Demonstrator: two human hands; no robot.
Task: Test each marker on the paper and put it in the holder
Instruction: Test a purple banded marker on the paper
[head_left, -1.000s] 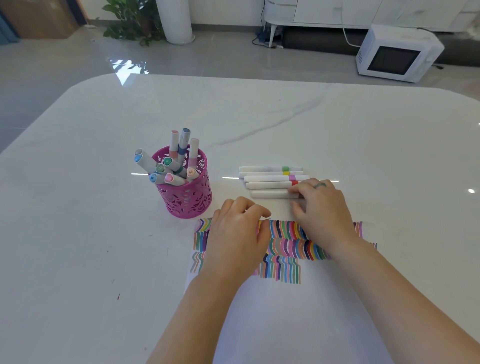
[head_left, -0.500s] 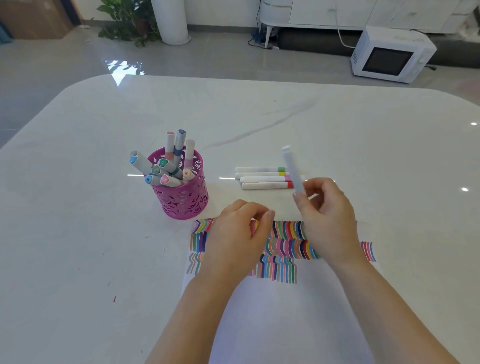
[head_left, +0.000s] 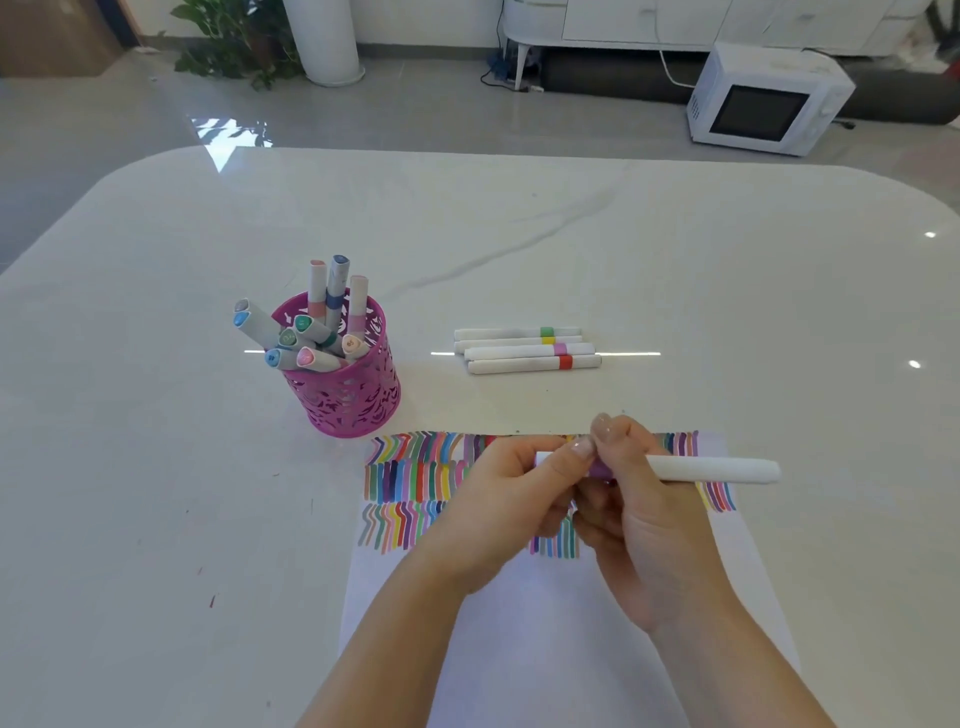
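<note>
Closest to you is the paper (head_left: 545, 649), a plain white sheet lying flat on the table (head_left: 156, 493), blank at the near end and packed with rows of short coloured strokes and zigzags along the far edge. Right above those strokes you've got both hands on one marker (head_left: 711, 470): it's a smooth white cylinder with a purple band, held level with its long axis running left to right, the rounded free end pointing off to your right. Your right hand (head_left: 644, 525) is wrapped around it near the purple band, fingers curled closed on the barrel, and your left hand (head_left: 498, 514) is pinched tight onto the left end, which looks like the cap, though I can't tell if it's loosened or fully on. Further back, four more white markers (head_left: 527, 349) lie side by side on the glossy, marble-looking tabletop, all left-right too, with green, yellow, pink and red bands. Off to the left of those sits the holder (head_left: 345, 395), a round pink cup with lacy cut-out walls, stuffed with grey markers leaning every which way.
</note>
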